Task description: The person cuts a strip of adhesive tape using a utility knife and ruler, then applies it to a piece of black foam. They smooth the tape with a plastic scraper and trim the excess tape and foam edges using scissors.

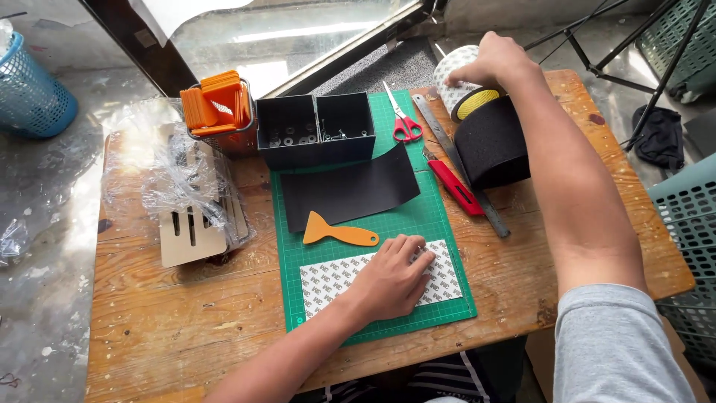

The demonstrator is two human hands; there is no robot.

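Observation:
My left hand (395, 277) lies flat, fingers together, on a white printed sheet (332, 280) at the near end of a green cutting mat (429, 216). My right hand (496, 60) reaches to the far side of the table and grips a white tape roll (451, 78), which stands beside a yellow roll (477, 103) and a large black roll (492, 149). A black sheet (347, 190) and an orange scraper (337, 233) lie on the mat above the white sheet.
On the wooden table (186, 321) are red-handled scissors (403, 119), a steel ruler (459, 164), a red utility knife (456, 186), two black open boxes (313, 127), a wire basket of orange scrapers (216, 108), and plastic-wrapped cardboard pieces (186, 201). Crates (690, 246) stand at right.

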